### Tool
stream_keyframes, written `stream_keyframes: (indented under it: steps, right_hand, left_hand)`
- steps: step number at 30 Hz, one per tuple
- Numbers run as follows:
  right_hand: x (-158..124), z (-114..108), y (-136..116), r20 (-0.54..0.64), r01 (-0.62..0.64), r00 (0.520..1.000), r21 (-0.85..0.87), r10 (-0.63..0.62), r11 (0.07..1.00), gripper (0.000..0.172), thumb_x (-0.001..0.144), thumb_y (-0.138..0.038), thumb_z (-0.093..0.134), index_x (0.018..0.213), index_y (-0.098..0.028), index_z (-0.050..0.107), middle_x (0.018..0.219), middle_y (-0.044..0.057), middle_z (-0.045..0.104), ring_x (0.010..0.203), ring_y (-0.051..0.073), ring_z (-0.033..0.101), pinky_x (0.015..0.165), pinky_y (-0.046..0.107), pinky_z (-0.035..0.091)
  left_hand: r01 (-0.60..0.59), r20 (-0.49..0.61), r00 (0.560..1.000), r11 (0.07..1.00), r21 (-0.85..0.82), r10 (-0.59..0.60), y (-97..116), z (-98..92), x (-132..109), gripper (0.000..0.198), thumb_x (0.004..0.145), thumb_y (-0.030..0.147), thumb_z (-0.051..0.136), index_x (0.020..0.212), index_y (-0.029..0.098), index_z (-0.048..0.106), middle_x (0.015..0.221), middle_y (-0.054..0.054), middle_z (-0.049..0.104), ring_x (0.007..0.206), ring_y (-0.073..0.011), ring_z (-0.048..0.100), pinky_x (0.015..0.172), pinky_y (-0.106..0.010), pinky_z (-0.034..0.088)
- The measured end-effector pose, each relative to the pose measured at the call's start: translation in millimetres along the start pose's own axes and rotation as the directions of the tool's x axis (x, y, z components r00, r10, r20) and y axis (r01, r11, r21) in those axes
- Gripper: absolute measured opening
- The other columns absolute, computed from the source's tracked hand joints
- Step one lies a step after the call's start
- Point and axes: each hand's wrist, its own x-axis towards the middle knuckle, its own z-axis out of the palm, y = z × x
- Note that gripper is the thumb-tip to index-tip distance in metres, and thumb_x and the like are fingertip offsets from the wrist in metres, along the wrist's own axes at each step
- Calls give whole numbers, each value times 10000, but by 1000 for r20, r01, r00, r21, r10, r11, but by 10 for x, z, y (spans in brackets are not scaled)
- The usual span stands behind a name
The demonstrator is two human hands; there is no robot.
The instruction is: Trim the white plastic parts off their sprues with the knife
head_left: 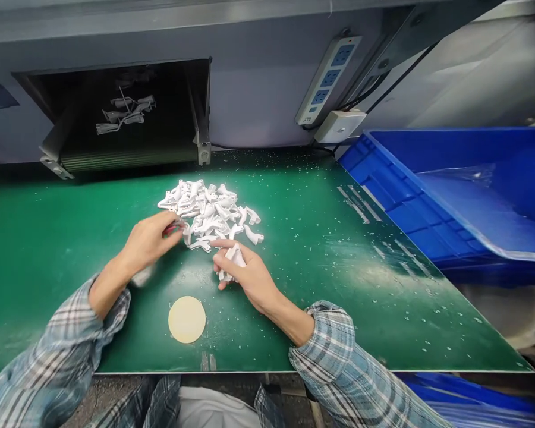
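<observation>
A pile of white molded plastic parts (209,208) lies on the green tabletop. My left hand (149,241) is closed at the pile's left front edge. Something with red on it (173,228) shows between its thumb and fingers, mostly hidden, and one white part is right at the fingertips. In front of the pile, my right hand (249,273) is closed around white plastic parts (232,261), its index finger stretched toward the pile. A round cream-coloured disc (186,320) lies flat on the table, nearer to me and between my wrists.
Behind the pile, a conveyor belt (129,156) comes out of a machine opening, with more white parts on sprues (127,113) on it. A power strip (329,80) is fixed to the machine wall. A large blue bin (428,208) stands at the right edge of the table (321,261).
</observation>
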Motion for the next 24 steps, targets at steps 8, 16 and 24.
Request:
stream_keyframes:
  steps: [8,16,24]
  right_hand:
    - [-70,77,32,81,325,942,-458,-325,828,177,859,-240,744,1035,-225,748,994,36,741,905,206,674,794,325,543]
    - [-102,48,46,102,500,852,-453,-514,738,157,880,-154,727,1001,-254,741,1001,33,756,947,204,699,861,343,532]
    - [-125,56,53,110,533,827,-466,-552,706,122,902,-192,739,1001,-262,739,1017,48,773,951,218,715,879,373,555]
  left_hand:
    - [-118,-178,982,947,-298,67,629,115,-638,109,973,227,569,1063,215,630,824,19,729,606,-97,596,594,-209,447]
    - [-98,-50,995,939,-330,86,547,190,-654,281,1044,442,492,894,208,531,664,61,532,539,-97,438,544,-228,347]
    - [-35,71,995,882,-470,77,582,219,-640,397,1046,429,445,732,220,321,595,79,329,535,-97,282,518,-234,237]
